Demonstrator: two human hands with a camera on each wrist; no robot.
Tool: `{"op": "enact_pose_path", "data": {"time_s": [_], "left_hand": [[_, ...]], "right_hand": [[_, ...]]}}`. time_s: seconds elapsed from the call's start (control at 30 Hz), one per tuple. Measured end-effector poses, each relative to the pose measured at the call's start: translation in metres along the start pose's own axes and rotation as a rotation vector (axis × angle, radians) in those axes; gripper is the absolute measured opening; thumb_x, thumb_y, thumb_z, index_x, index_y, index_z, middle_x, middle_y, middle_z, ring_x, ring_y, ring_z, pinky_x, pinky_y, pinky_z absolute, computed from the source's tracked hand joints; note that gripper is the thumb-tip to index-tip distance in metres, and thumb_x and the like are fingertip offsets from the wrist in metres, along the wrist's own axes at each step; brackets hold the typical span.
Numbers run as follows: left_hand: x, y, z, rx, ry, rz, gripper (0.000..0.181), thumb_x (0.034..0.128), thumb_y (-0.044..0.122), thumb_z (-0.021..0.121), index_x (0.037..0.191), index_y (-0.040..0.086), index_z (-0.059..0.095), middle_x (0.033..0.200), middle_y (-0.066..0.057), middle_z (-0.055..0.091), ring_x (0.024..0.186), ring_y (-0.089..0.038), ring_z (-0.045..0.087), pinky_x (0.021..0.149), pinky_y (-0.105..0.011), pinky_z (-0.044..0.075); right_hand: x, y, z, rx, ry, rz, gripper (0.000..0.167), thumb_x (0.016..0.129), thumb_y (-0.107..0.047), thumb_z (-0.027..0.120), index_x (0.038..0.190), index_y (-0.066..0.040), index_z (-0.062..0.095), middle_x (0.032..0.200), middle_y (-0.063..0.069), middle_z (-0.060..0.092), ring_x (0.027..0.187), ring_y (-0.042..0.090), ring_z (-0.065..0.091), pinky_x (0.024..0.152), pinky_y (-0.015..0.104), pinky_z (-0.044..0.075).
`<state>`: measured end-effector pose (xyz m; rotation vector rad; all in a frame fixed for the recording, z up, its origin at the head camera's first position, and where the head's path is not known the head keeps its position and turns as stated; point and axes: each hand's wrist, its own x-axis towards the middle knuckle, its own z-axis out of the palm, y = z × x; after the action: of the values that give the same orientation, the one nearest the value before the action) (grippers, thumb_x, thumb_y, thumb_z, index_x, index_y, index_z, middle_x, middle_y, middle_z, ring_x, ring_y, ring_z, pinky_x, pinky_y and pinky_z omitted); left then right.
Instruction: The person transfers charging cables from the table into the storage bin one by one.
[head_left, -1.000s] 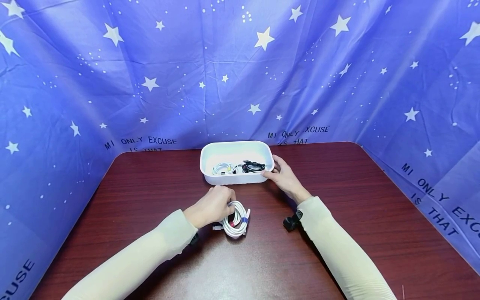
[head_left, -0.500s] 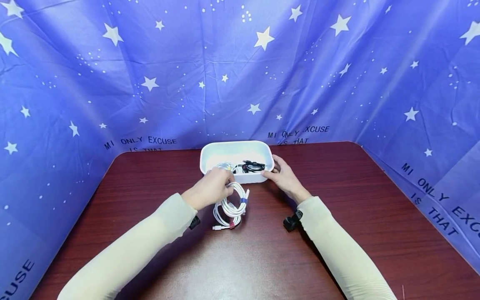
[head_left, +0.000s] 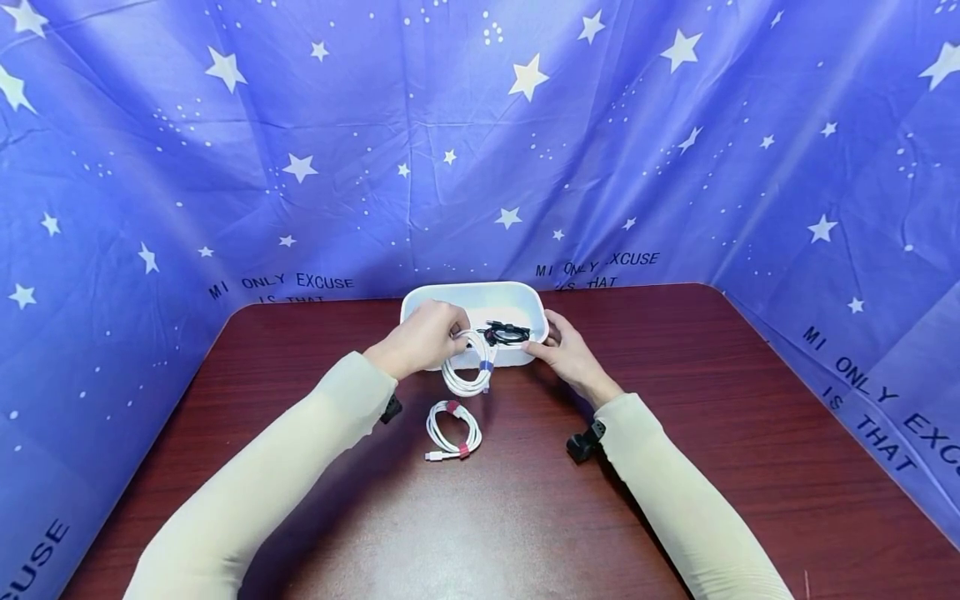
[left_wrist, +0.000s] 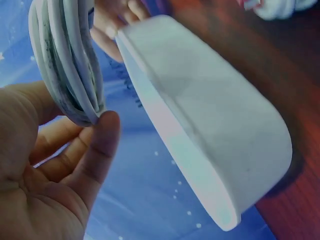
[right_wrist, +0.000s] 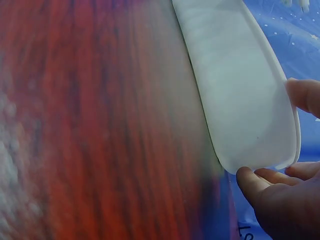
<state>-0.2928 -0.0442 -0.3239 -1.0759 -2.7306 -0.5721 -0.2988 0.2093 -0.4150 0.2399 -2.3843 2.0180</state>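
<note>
A coil of white cable (head_left: 467, 385) with a blue tie hangs from my left hand (head_left: 420, 340), pinched between thumb and fingers over the front rim of a white plastic bin (head_left: 514, 357). The left wrist view shows the cable's loops (left_wrist: 70, 55) beside the thumb, apart from the bin's wall (left_wrist: 200, 90). My right hand (head_left: 576, 360) holds the bin's right end, thumb over the rim and fingers against the outside. Inside the bin lies a coiled black cable (head_left: 510, 335). On the table in front rests another white cable coil (head_left: 476, 435) with red ties.
The dark red wooden table (head_left: 637, 333) bears the bin near its back edge. A blue star-printed curtain (head_left: 420, 108) stands behind and along both sides.
My left hand has lifted the blue-tied cable up and away to the bin, separating it from the red-tied coil left on the table. The pale coil in the bin is now hidden.
</note>
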Motion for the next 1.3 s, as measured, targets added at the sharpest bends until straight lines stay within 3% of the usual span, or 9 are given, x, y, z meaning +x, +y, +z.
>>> {"op": "enact_pose_path", "data": {"time_s": [0.27, 0.6, 0.77, 0.9, 1.07, 1.3], "left_hand": [[0.018, -0.014, -0.006, 0.014, 0.023, 0.015, 0.008, 0.0799, 0.008, 0.066, 0.086, 0.007, 0.071, 0.077, -0.001, 0.065, 0.073, -0.016, 0.058, 0.07, -0.031, 0.049], [0.039, -0.029, -0.01, -0.013, 0.032, -0.028, 0.012, 0.0835, 0.008, 0.065, 0.094, 0.005, 0.071, 0.086, -0.005, 0.068, 0.08, -0.019, 0.061, 0.081, -0.036, 0.048], [0.047, -0.037, -0.009, -0.039, 0.062, -0.075, 0.013, 0.0844, 0.008, 0.064, 0.094, 0.005, 0.071, 0.088, -0.006, 0.068, 0.082, -0.019, 0.061, 0.078, -0.035, 0.049], [0.052, -0.045, -0.004, -0.064, 0.088, -0.135, 0.013, 0.0857, 0.009, 0.064, 0.095, 0.006, 0.071, 0.089, -0.005, 0.068, 0.082, -0.02, 0.06, 0.077, -0.035, 0.049], [0.058, -0.053, 0.006, -0.068, 0.115, -0.182, 0.013, 0.0867, 0.01, 0.063, 0.097, 0.007, 0.071, 0.088, -0.006, 0.067, 0.082, -0.02, 0.059, 0.077, -0.036, 0.048], [0.065, -0.056, 0.025, -0.059, 0.088, -0.22, 0.012, 0.088, 0.01, 0.062, 0.097, 0.006, 0.07, 0.091, -0.005, 0.066, 0.083, -0.021, 0.058, 0.078, -0.038, 0.048]], "right_hand": [[0.001, 0.002, -0.001, -0.013, 0.0, 0.015, 0.081, 0.083, -0.006, 0.071, 0.148, 0.0, 0.023, 0.144, 0.024, 0.04, 0.126, 0.033, 0.046, 0.096, 0.03, 0.043], [0.001, 0.001, -0.002, 0.002, -0.007, 0.007, 0.08, 0.084, -0.003, 0.069, 0.148, 0.002, 0.021, 0.144, 0.026, 0.038, 0.128, 0.035, 0.044, 0.09, 0.021, 0.045], [0.001, 0.001, -0.002, -0.01, -0.001, 0.009, 0.081, 0.084, -0.004, 0.07, 0.148, 0.002, 0.021, 0.145, 0.025, 0.038, 0.128, 0.035, 0.043, 0.095, 0.026, 0.044], [0.001, 0.001, -0.001, -0.012, 0.001, 0.017, 0.08, 0.084, -0.004, 0.07, 0.148, 0.001, 0.022, 0.145, 0.024, 0.038, 0.128, 0.034, 0.043, 0.098, 0.03, 0.043], [0.002, 0.002, -0.002, 0.003, -0.002, 0.018, 0.081, 0.084, -0.004, 0.07, 0.149, 0.0, 0.021, 0.145, 0.024, 0.038, 0.129, 0.034, 0.043, 0.095, 0.026, 0.044], [0.0, -0.002, -0.002, 0.013, -0.012, 0.015, 0.081, 0.084, -0.003, 0.07, 0.148, 0.002, 0.02, 0.145, 0.026, 0.036, 0.129, 0.036, 0.042, 0.092, 0.023, 0.045]]}}
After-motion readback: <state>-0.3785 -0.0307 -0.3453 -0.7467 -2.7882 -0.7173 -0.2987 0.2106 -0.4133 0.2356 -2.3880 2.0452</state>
